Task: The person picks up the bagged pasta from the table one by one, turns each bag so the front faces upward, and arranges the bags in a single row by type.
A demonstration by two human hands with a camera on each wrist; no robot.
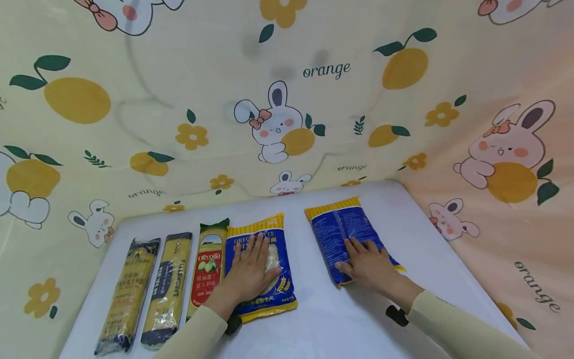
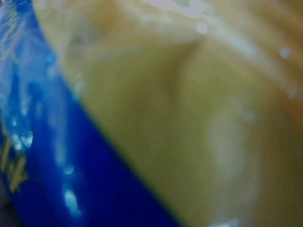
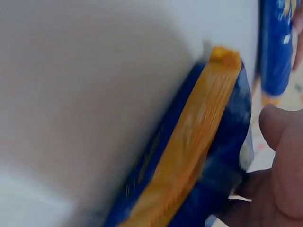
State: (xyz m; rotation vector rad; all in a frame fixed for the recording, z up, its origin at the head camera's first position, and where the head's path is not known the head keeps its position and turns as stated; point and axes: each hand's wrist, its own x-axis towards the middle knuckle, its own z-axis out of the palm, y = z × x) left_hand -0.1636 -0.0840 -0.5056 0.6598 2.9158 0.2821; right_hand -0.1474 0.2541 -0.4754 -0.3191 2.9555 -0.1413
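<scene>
My left hand [image 1: 248, 271] lies flat with spread fingers on a blue and yellow bag of orecchiette pasta [image 1: 282, 279], front side up. In the left wrist view, the bag's clear window [image 2: 142, 104] and blue print fill the frame, blurred. To the right, my right hand [image 1: 365, 264] rests on a second blue and yellow pasta bag [image 1: 327, 224], which lies slanted with its text-covered side up. The thumb reaches toward that bag's left edge. From the right wrist, the bag's yellow end [image 3: 189, 142] shows, and the thumb [image 3: 279, 127] stands apart from the bag.
Left of the orecchiette bag, partly overlapped by it, lies a red-labelled Olivoilà pasta pack [image 1: 208, 264]. Farther left are a spaghetti pack [image 1: 168, 284] and another long pasta pack [image 1: 127, 294]. A patterned cloth [image 1: 202, 89] hangs behind the white table [image 1: 323, 329].
</scene>
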